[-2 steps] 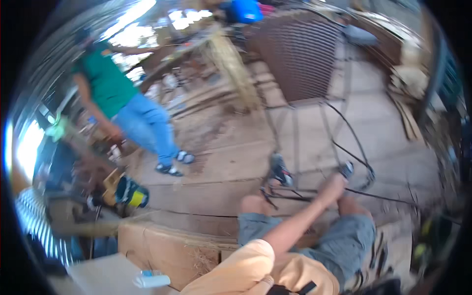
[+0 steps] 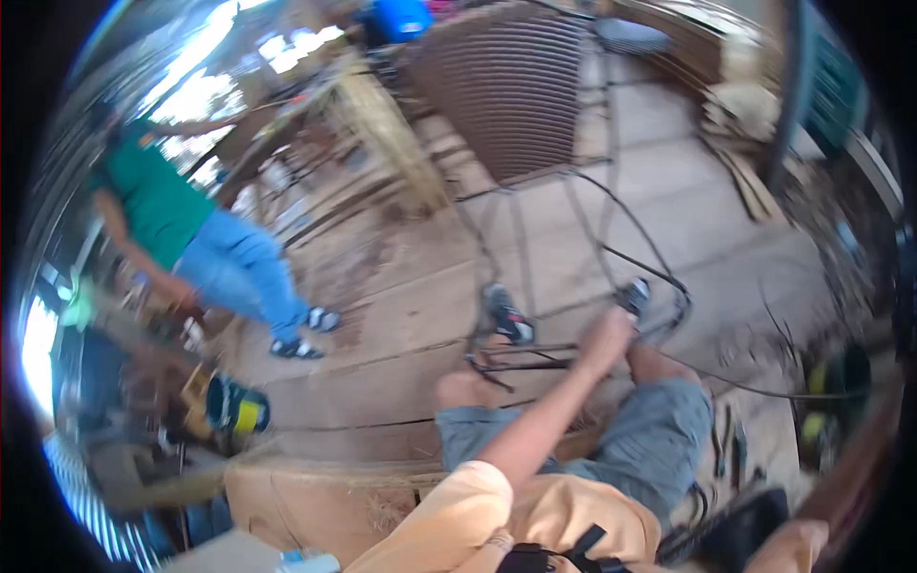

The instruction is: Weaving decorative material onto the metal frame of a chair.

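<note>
My left hand (image 2: 608, 334) reaches forward between my knees, its fingers closed by the lower bars of a chair frame. A thin dark cord (image 2: 764, 386) runs from beside this hand out to the right. The chair has a brown woven panel (image 2: 501, 95) and dark, thin frame legs (image 2: 645, 227) that point toward me. My feet stand among the bars. At the lower right my right forearm (image 2: 850, 468) stretches out to the side; its hand is lost in the dark rim. Motion blur hides finer detail of the grip.
A person in a green shirt (image 2: 172, 205) stands at the left by a cluttered wooden bench. A dark bucket with a yellow patch (image 2: 236, 406) is at the left. Hand tools (image 2: 731, 444) lie beside my right thigh. Planks (image 2: 750, 186) lie farther off at the right.
The view has swung to the right, so the scene sits farther left. My right forearm has come into sight at the lower right. My left hand stays by the chair bars.
</note>
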Demonstrator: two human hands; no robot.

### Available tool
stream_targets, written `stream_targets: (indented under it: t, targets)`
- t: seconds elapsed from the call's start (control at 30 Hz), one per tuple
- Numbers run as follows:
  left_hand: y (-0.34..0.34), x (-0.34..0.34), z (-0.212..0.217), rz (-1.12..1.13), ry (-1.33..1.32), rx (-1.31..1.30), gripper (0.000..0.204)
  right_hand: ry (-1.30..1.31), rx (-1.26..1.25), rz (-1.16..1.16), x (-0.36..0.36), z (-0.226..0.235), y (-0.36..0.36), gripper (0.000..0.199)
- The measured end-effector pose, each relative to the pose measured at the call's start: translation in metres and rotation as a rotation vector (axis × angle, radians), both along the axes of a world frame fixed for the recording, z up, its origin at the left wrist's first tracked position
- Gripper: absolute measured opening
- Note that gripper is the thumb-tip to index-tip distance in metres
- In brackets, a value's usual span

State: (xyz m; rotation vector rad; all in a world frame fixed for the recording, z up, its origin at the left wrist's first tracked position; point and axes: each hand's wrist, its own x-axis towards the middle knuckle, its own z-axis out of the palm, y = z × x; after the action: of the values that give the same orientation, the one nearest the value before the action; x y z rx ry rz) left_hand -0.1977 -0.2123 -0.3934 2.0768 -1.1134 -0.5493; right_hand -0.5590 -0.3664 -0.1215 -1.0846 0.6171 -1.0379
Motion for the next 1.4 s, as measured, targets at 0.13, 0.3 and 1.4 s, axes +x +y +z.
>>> stream_targets:
  t: [0.13,0.3,1.4]
  targets:
    - [0.004,-0.005,0.014,0.103,-0.215,-0.083,0.025,0.961,-1.256,-0.815,0.068,-0.169,-0.061,0.045]
    - [0.010,-0.022,0.014,0.045,-0.291,-0.187,0.020,0.672,-0.622,-0.286,0.201,-0.262,0.106,0.026]
    - [-0.008,0.008,0.007,-0.188,0.101,0.063,0.022,0.189,0.441,0.418,0.222,-0.298,0.128,0.026]
